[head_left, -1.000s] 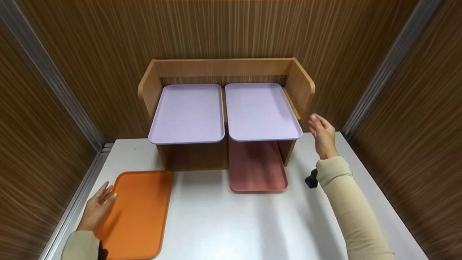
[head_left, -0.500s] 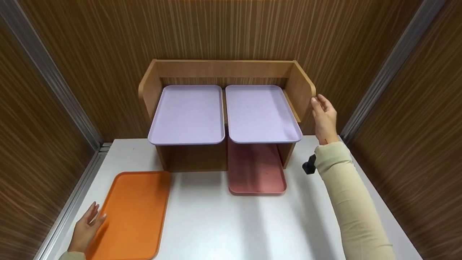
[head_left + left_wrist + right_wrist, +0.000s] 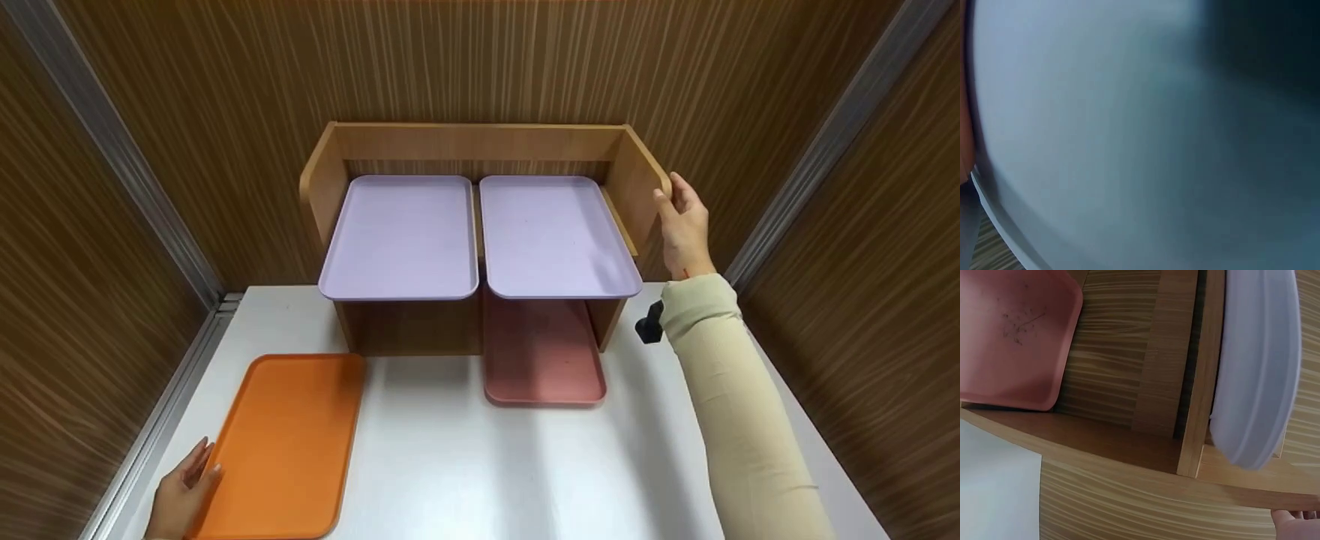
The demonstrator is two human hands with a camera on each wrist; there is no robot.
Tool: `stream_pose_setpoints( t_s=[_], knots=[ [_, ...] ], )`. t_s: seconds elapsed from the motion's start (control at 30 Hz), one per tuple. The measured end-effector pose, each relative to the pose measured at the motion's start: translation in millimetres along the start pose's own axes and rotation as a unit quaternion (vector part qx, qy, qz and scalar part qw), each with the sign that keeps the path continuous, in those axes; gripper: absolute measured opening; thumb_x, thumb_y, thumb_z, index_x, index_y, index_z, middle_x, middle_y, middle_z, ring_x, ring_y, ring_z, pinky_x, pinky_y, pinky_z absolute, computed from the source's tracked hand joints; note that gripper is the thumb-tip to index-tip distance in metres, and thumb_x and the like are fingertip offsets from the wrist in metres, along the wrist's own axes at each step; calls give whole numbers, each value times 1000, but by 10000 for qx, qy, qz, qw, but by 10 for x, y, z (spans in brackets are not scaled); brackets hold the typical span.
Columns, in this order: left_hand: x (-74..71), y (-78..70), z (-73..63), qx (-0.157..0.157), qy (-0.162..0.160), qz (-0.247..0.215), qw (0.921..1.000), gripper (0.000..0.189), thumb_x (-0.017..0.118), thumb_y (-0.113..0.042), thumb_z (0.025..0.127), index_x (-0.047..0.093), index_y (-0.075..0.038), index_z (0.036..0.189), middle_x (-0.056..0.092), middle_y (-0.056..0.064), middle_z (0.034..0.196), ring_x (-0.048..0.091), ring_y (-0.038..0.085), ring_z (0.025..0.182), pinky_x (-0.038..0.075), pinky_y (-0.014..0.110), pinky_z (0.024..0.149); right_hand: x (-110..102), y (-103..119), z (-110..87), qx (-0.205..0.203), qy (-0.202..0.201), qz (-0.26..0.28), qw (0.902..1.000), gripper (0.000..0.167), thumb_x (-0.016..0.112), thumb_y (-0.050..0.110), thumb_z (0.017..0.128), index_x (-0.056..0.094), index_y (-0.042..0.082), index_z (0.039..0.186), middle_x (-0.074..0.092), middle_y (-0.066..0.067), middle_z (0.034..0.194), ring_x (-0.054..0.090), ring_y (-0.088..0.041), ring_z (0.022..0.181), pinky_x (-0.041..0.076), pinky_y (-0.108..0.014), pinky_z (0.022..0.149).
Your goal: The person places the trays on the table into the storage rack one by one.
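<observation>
In the head view my right hand [image 3: 686, 231] holds the front edge of the wooden shelf's right side panel [image 3: 645, 180], thumb on the inner side and fingers outside. The right wrist view shows thumb and fingertips at that panel's edge. My left hand [image 3: 180, 491] is at the left edge of an orange tray [image 3: 289, 442] lying on the table, its thumb at the rim and fingers loosely extended. Whether it touches the tray is unclear. Two lilac trays [image 3: 405, 236] sit side by side on the upper shelf. A pink tray [image 3: 544, 356] lies in the lower right compartment, jutting forward.
The white table [image 3: 435, 457] stands between wood-grain walls [image 3: 480, 60]. Under the left lilac tray is the lower left compartment [image 3: 416, 326]. A black wrist device [image 3: 649, 324] shows by the right sleeve. The left wrist view is mostly blurred tabletop [image 3: 1072, 124].
My right hand has moved up and forward from beside the shelf to hold its side panel. The left hand has moved down and left along the orange tray's edge. The trays have not moved.
</observation>
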State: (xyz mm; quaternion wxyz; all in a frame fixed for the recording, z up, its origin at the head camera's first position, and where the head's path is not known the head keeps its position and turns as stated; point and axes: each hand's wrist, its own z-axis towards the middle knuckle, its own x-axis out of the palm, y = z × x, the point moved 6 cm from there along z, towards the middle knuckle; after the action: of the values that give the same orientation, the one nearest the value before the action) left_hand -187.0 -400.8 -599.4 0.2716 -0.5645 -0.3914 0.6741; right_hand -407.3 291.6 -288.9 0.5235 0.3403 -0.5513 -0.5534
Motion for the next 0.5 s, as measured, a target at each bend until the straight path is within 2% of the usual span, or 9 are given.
stream_pose_setpoints(
  t_s=[0.1, 0.2, 0.33, 0.37, 0.5],
  knots=[
    [9, 17, 16, -223, 54, 126, 9997, 61, 57, -25, 95, 32, 7, 141, 37, 22, 137, 27, -33, 91, 29, -5, 78, -41, -34, 63, 105, -122, -164, 9997, 57, 46, 9, 98, 21, 5, 149, 23, -11, 155, 26, -16, 139, 22, -21, 110],
    [15, 37, 40, -343, 90, 227, 9991, 59, 59, -22, 94, 35, 6, 141, 38, 22, 138, 28, -30, 95, 29, -5, 79, -86, -81, 110, 183, -271, -306, 9990, 53, 47, 10, 98, 28, 4, 147, 30, -11, 152, 31, -17, 137, 24, -22, 110],
    [23, 72, 48, -362, 204, 360, 9985, 55, 58, -7, 92, 36, 6, 140, 39, 24, 138, 26, -30, 95, 28, -5, 80, -105, -129, 132, 264, -470, -687, 9962, 47, 48, 10, 97, 39, 2, 142, 40, -13, 146, 40, -20, 131, 30, -27, 108],
    [21, 81, 47, -394, 204, 378, 9983, 54, 58, -3, 91, 36, 6, 140, 38, 24, 138, 24, -33, 90, 28, -5, 79, -101, -136, 133, 279, -506, -802, 9951, 46, 49, 11, 97, 41, 2, 141, 42, -14, 144, 42, -21, 129, 32, -28, 107],
    [1, 99, 37, -570, 144, 315, 9978, 52, 52, 7, 89, 38, 5, 139, 36, 23, 139, 22, -36, 86, 28, -5, 78, -61, -145, 137, 263, -560, -989, 9932, 42, 50, 11, 97, 46, 0, 137, 47, -16, 140, 46, -23, 125, 36, -31, 105]
  ],
)
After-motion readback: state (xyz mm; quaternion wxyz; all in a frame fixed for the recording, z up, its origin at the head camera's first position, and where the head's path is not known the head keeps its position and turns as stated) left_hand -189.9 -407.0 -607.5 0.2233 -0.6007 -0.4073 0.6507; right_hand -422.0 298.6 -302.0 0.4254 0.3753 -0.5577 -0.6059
